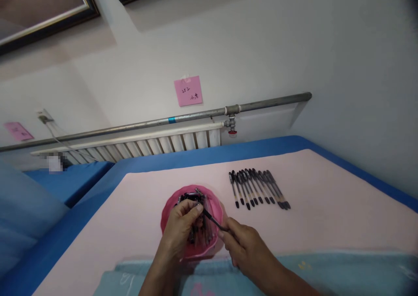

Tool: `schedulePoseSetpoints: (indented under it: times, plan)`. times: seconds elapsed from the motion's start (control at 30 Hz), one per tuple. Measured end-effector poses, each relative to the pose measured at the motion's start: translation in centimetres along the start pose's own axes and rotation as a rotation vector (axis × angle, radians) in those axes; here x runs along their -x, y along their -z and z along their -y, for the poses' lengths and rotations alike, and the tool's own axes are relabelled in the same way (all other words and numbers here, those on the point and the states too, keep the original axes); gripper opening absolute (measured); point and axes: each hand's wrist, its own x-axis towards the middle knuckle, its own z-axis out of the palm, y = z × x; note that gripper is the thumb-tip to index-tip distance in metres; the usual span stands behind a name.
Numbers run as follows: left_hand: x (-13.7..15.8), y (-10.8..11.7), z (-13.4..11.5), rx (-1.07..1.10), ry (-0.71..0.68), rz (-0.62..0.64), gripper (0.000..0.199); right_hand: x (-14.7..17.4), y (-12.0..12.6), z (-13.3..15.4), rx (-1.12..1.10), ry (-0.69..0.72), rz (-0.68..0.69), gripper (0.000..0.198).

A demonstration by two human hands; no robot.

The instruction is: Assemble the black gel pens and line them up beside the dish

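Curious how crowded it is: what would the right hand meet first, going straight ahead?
Likely the left hand, at the other end of the pen in the right hand; depth is unclear, so the pink bowl might come first.

Indoor light, dim, soft and diffuse. Wall (261, 47) reads grey, darkening toward the upper right corner, where a black blurred smudge eats the edge. Light appears to come from above: broad, soft-edged shadows fall below the framed pictures (39, 8) at upper left; a fainter one under the right end of the pipe (196, 114). Dark pen caps (248, 172), right of centre, merge with little detail. Teal cloth (326, 270), bottom edge, smeared. Pixelated block at middle left. Wide lens stretches the margins. Central pink note (188, 91) shows its strokes; the far-left note (18, 131) illegible.
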Motion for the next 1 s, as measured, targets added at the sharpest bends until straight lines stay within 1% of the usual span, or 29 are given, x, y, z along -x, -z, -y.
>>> schedulePoseSetpoints:
  times: [0.13, 0.2, 0.27, 0.33, 0.37, 0.43, 0.53, 0.63, 0.7, 0.77, 0.83, 0.9, 1.0]
  plan:
    - [0.2, 0.2, -0.3, 0.031, -0.023, 0.058, 0.027, 0.2, -0.1, 1.1, -0.201, -0.165, 0.135, 0.021]
    - [0.3, 0.3, -0.5, 0.046, -0.027, 0.083, 0.027, 0.2, -0.1, 1.4, -0.269, -0.193, 0.177, 0.022]
    - [0.4, 0.4, -0.7, 0.043, -0.041, 0.092, 0.027, 0.1, 0.1, 1.6, -0.318, -0.192, 0.183, 0.022]
    - [0.3, 0.8, -1.0, 0.008, -0.059, 0.072, 0.028, -0.1, 0.5, 1.6, -0.35, -0.168, 0.14, 0.023]
    - [0.2, 1.1, -1.1, -0.023, -0.074, 0.043, 0.029, -0.2, 0.8, 1.7, -0.357, -0.154, 0.11, 0.025]
    - [-0.2, 2.0, -1.2, -0.099, -0.115, -0.057, 0.031, -0.6, 1.4, 1.8, -0.356, -0.123, 0.051, 0.027]
    - [-0.8, 3.5, -1.0, -0.246, -0.147, -0.218, 0.027, -0.8, 2.1, 1.9, -0.347, -0.108, -0.005, 0.026]
    - [-1.3, 4.6, -0.7, -0.476, -0.159, -0.286, 0.02, -0.8, 2.2, 1.9, -0.363, -0.119, -0.02, 0.02]
    - [-1.4, 4.9, -0.6, -0.66, -0.191, -0.323, 0.013, -0.8, 1.9, 1.6, -0.391, -0.131, -0.016, 0.017]
    - [-1.4, 4.9, -0.5, -0.822, -0.225, -0.359, 0.008, -0.8, 1.7, 1.2, -0.417, -0.142, -0.019, 0.019]
    - [-1.5, 4.7, -0.3, -0.929, -0.265, -0.356, 0.013, -1.0, 1.7, 0.7, -0.428, -0.15, -0.023, 0.022]
    - [-1.7, 4.4, 0.1, -0.974, -0.308, -0.299, 0.018, -1.2, 1.8, 0.3, -0.427, -0.149, -0.023, 0.024]
    - [-2.0, 3.9, 0.9, -1.018, -0.37, -0.204, 0.02, -1.4, 1.9, 0.0, -0.425, -0.14, -0.005, 0.023]
